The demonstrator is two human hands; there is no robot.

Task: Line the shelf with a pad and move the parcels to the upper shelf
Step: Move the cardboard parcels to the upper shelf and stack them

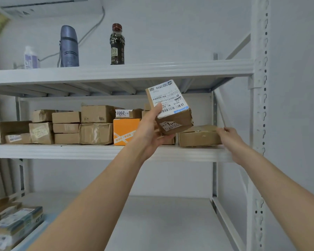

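My left hand (150, 131) grips a small brown parcel (170, 107) with a white shipping label, held tilted in the air just above the middle shelf (98, 151). My right hand (230, 140) holds the right end of a flat brown parcel (198, 135) lying on that shelf at its right end. Several more cardboard parcels (96, 124) and an orange box (124, 130) are stacked along the same shelf to the left. A thin white pad seems to lie under them.
The top shelf (152, 69) carries a grey flask (69, 46), a dark bottle (117, 45) and a small white bottle (30, 57). The lower shelf (161, 223) has a pile of parcels (11, 225) at far left. A white upright post (259, 115) stands at right.
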